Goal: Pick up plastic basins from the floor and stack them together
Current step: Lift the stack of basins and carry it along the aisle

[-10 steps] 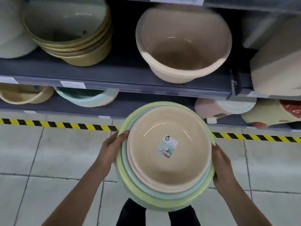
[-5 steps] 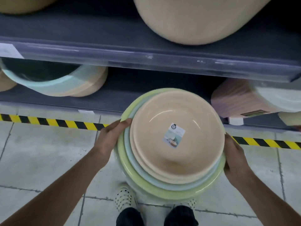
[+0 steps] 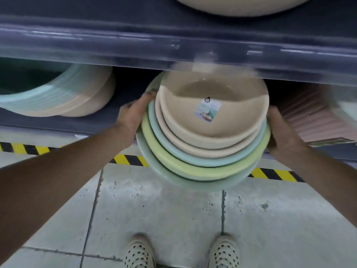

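A stack of nested plastic basins [image 3: 202, 151] is held off the floor between both my hands, its far edge passing under the grey shelf edge [image 3: 173, 43]. The beige basin [image 3: 212, 117] on top carries a label sticker, with light blue, yellow-green and pale green rims below it. My left hand [image 3: 133, 118] grips the stack's left rim, thumb on top. My right hand [image 3: 280, 132] grips the right rim. The stack's far rim is hidden by the shelf edge.
On the lower shelf, a tilted stack of mint and beige basins [image 3: 63, 95] lies to the left and a pink ribbed basin [image 3: 313, 120] to the right. Yellow-black tape [image 3: 131, 159] runs along the tiled floor. My shoes [image 3: 139, 252] show at the bottom.
The stack has moved forward and lower, tipping toward the lower shelf opening between the two shelved piles. The view has dropped closer to the shelf. Both hands keep their hold.
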The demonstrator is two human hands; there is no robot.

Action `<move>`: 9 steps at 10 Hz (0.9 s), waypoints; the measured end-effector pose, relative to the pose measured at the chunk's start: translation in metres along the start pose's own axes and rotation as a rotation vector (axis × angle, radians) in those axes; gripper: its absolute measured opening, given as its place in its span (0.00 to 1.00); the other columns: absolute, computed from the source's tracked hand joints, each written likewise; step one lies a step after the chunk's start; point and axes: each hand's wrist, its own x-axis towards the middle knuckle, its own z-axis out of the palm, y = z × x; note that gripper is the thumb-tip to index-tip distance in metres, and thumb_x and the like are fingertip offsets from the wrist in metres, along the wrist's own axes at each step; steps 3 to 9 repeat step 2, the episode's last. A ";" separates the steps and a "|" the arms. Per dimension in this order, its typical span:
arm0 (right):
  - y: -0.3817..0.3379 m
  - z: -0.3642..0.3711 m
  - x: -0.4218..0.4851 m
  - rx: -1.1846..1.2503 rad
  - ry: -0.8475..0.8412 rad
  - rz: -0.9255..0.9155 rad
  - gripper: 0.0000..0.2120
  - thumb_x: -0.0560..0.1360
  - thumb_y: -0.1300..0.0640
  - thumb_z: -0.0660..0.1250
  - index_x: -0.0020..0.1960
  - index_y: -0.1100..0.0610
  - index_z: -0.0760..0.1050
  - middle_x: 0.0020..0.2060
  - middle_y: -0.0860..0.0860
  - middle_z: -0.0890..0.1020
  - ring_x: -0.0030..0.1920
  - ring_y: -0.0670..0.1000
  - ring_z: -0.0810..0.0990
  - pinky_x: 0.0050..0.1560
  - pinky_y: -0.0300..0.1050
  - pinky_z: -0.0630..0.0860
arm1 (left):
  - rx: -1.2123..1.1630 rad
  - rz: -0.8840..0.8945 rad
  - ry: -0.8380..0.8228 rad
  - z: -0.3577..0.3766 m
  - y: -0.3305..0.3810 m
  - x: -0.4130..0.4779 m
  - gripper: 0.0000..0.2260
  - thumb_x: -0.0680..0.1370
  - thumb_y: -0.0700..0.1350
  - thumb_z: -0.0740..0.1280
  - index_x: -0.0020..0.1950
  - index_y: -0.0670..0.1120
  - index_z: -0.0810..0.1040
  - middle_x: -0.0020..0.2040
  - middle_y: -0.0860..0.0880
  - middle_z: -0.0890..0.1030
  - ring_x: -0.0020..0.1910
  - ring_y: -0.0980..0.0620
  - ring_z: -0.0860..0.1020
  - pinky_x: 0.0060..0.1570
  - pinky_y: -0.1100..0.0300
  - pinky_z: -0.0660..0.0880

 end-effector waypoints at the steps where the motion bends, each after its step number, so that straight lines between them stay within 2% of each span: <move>1: -0.006 0.001 0.037 0.004 0.014 0.023 0.33 0.59 0.36 0.74 0.60 0.51 0.81 0.53 0.51 0.85 0.55 0.54 0.84 0.60 0.56 0.78 | -0.018 0.035 -0.018 0.009 0.013 0.025 0.22 0.64 0.62 0.74 0.49 0.48 0.83 0.41 0.50 0.85 0.36 0.52 0.82 0.37 0.60 0.76; 2: -0.007 0.012 0.061 0.039 0.064 0.021 0.40 0.50 0.33 0.77 0.58 0.50 0.82 0.51 0.50 0.86 0.53 0.53 0.85 0.57 0.54 0.79 | 0.002 0.108 -0.006 0.015 0.017 0.051 0.31 0.62 0.66 0.72 0.58 0.48 0.82 0.52 0.49 0.85 0.49 0.49 0.83 0.52 0.53 0.79; 9: -0.007 0.012 0.061 0.039 0.064 0.021 0.40 0.50 0.33 0.77 0.58 0.50 0.82 0.51 0.50 0.86 0.53 0.53 0.85 0.57 0.54 0.79 | 0.002 0.108 -0.006 0.015 0.017 0.051 0.31 0.62 0.66 0.72 0.58 0.48 0.82 0.52 0.49 0.85 0.49 0.49 0.83 0.52 0.53 0.79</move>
